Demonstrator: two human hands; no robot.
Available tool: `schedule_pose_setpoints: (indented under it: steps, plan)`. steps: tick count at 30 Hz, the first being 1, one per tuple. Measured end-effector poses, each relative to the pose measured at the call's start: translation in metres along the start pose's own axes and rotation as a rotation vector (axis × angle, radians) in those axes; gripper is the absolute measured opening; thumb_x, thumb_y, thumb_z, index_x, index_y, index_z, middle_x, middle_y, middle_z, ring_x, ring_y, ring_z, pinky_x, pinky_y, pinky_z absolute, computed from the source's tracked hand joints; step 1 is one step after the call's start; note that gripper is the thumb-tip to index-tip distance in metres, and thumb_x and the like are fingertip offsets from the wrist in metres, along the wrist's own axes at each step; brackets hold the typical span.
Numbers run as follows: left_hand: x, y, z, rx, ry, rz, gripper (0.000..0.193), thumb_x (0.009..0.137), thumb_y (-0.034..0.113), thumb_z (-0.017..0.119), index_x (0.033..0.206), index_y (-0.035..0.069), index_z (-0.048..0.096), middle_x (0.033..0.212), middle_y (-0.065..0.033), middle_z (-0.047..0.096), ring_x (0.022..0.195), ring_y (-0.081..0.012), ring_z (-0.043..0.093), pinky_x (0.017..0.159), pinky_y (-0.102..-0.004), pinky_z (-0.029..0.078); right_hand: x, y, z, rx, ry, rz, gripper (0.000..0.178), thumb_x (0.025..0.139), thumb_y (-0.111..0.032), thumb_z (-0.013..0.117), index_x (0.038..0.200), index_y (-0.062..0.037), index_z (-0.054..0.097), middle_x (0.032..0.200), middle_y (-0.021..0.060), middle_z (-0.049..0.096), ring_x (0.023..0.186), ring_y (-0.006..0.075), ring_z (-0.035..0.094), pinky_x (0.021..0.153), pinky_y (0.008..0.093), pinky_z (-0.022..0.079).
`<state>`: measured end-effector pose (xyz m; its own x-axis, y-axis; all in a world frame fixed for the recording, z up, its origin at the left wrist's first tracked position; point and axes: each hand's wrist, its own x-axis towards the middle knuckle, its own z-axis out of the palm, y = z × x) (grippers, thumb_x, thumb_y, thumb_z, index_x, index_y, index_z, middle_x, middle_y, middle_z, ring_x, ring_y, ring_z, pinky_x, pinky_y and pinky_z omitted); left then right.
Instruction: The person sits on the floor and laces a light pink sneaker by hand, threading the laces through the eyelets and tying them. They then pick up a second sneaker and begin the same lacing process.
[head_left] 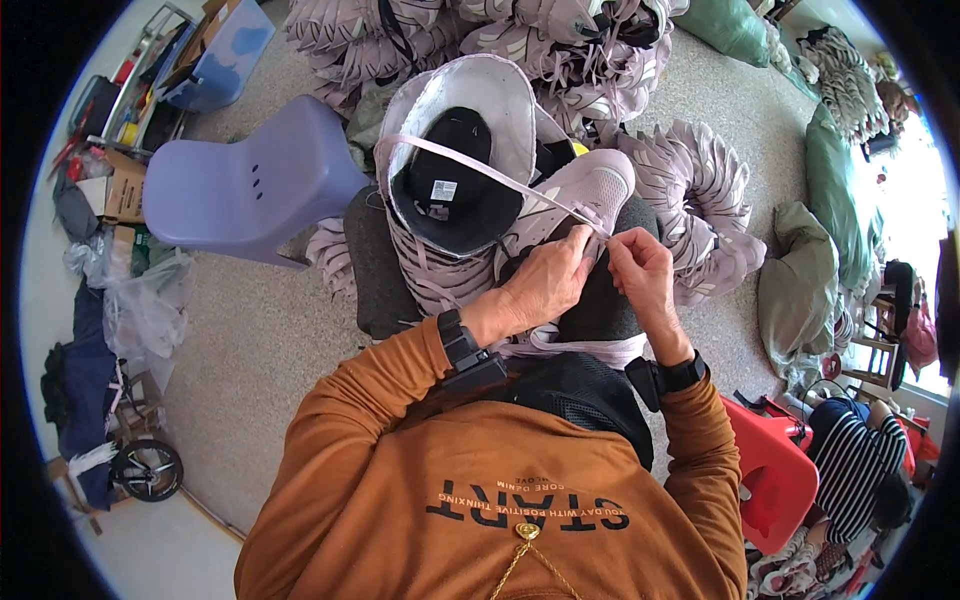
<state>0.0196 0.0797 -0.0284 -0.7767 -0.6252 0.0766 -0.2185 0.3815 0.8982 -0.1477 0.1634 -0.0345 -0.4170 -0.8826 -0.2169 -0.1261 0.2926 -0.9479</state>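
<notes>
A pale pink shoe upper [585, 185] with a white-lined opening lies across my lap, its toe pointing away to the right. A flat pink shoelace [470, 165] loops from the left over to the upper's eyelets. My left hand [545, 285] is closed on the upper near the eyelets, its fingertips against the lace. Just to its right, my right hand [643, 268] pinches the lace end between thumb and fingers. Left of the upper, a stack of nested pink uppers [430, 270] stands between my legs, with a black insole-shaped piece [455, 165] showing inside the top one.
Bundles of similar uppers [560, 50] are heaped ahead, and a ring of them [720, 190] lies to the right. A purple chair [230, 185] stands left, a red stool [775, 470] at lower right. Beyond it, a person in a striped top [855, 465] bends over. Green sacks [840, 200] lie right.
</notes>
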Motion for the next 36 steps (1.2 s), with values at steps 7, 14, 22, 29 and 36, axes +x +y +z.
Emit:
schedule_pose_setpoints:
  steps: [7, 14, 22, 29, 36]
  plan:
    - [-0.001, -0.003, -0.001, 0.01, -0.002, 0.003, 0.024, 0.1, 0.009, 0.051, 0.121, -0.002, 0.044, 0.092, -0.0333, 0.062, 0.09, -0.0513, 0.062, 0.069, -0.0539, 0.048, -0.001, -0.019, 0.011, -0.463, 0.106, -0.506, 0.004, 0.087, -0.002, 0.064, 0.086, 0.0006, 0.06, 0.074, 0.0205, 0.061, 0.067, 0.0388, 0.064, 0.061, 0.0414, 0.05]
    - [0.001, -0.009, 0.003, 0.117, -0.028, 0.044, 0.028, 0.099, 0.01, 0.051, 0.122, -0.004, 0.043, 0.086, -0.0333, 0.063, 0.083, -0.0513, 0.063, 0.066, -0.0571, 0.05, 0.005, -0.026, 0.003, -0.667, 0.039, -0.58, 0.013, 0.087, -0.01, 0.064, 0.084, 0.0008, 0.057, 0.071, 0.0215, 0.06, 0.068, 0.0424, 0.062, 0.06, 0.045, 0.049]
    - [0.004, -0.009, 0.002, 0.173, -0.047, 0.112, 0.026, 0.099, 0.009, 0.05, 0.12, -0.003, 0.044, 0.084, -0.0321, 0.064, 0.078, -0.0503, 0.064, 0.064, -0.0572, 0.05, 0.025, -0.023, -0.008, -0.642, -0.139, -0.492, 0.016, 0.086, -0.012, 0.063, 0.082, 0.0025, 0.056, 0.069, 0.0213, 0.06, 0.064, 0.0409, 0.061, 0.059, 0.0441, 0.048]
    - [0.006, -0.006, -0.005, 0.114, -0.091, 0.05, 0.025, 0.097, 0.008, 0.051, 0.117, -0.005, 0.044, 0.081, -0.0325, 0.064, 0.077, -0.0501, 0.064, 0.063, -0.0569, 0.051, 0.01, -0.02, -0.003, -0.466, -0.007, -0.455, 0.011, 0.088, -0.005, 0.062, 0.087, 0.0014, 0.053, 0.072, 0.0217, 0.06, 0.068, 0.0418, 0.062, 0.061, 0.045, 0.049]
    - [0.012, -0.005, -0.018, -0.085, -0.125, 0.048, 0.033, 0.098, 0.006, 0.043, 0.129, -0.004, 0.048, 0.092, -0.0311, 0.065, 0.084, -0.0467, 0.066, 0.072, -0.049, 0.052, 0.009, -0.013, 0.011, -0.438, 0.019, -0.429, 0.017, 0.091, -0.011, 0.065, 0.091, 0.0001, 0.051, 0.079, 0.0244, 0.063, 0.075, 0.0429, 0.064, 0.065, 0.0478, 0.049]
